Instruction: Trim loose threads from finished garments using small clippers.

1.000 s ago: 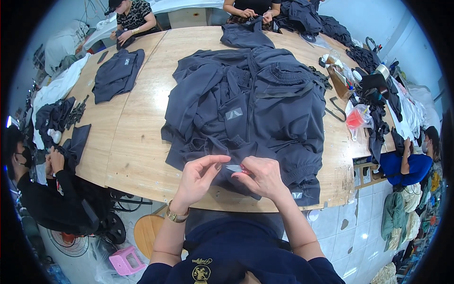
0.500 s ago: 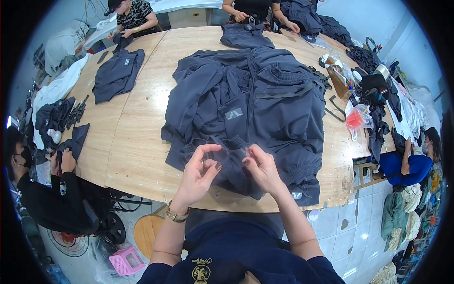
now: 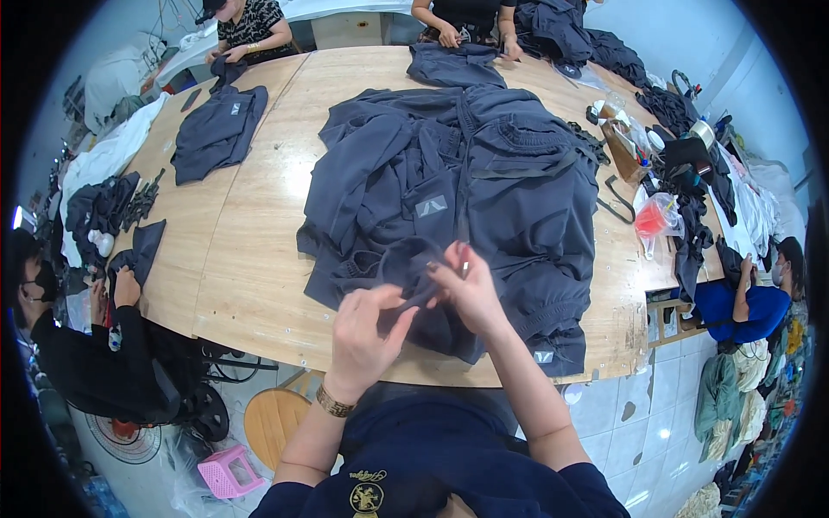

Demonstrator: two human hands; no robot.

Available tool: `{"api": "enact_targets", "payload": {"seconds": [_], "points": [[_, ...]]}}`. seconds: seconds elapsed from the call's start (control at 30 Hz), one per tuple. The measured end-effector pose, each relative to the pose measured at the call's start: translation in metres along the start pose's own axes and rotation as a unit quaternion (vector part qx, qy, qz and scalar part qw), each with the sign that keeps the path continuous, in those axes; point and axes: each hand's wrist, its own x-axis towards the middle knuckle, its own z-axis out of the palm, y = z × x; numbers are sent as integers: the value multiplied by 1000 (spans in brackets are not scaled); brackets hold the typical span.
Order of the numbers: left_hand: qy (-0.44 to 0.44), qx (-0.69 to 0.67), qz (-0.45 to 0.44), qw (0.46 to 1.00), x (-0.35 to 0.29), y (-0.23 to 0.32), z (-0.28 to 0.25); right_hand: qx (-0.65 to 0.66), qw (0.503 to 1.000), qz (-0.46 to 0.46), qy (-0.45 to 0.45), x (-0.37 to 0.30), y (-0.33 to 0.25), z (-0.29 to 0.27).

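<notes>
A large heap of dark navy garments (image 3: 527, 216) with gathered elastic edges lies on the wooden table in front of me. At its near edge my left hand (image 3: 367, 332) pinches a raised fold of dark garment cloth (image 3: 406, 263), thumb against fingers. Close beside it, to the right, my right hand (image 3: 471, 293) is closed, its fingertips at the same cloth. A small shiny sliver (image 3: 465, 269) shows at the right fingers; blur hides what kind of thing it is. A light grey patch (image 3: 429, 205) sits on the heap just beyond my hands.
Co-workers sit or stand around the curved wooden table (image 3: 250, 285), handling dark cloth. A folded dark garment (image 3: 220, 134) lies at the left. On the right are a cup with red contents (image 3: 654, 217), a black strap (image 3: 620, 198) and a brown box (image 3: 620, 151). A round stool (image 3: 278, 429) stands below.
My hands have come closer together. The left has turned and lifted a fold of cloth, and the right has moved slightly up and left to meet it.
</notes>
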Motion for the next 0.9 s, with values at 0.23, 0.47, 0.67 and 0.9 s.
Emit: {"api": "enact_targets", "payload": {"seconds": [0.23,0.47,0.67,0.9], "points": [[-126,-307,-333,883,-40,12,10,113,992,-61,13,-13,-1,-1],[38,-586,-431,685,-24,9,29,97,986,-124,58,-36,5,17],[61,-642,-424,636,-19,6,28,-139,982,-75,107,-45,11,-2],[71,-646,-403,644,-22,3,23,-460,864,-197,55,-48,-11,-7]]}}
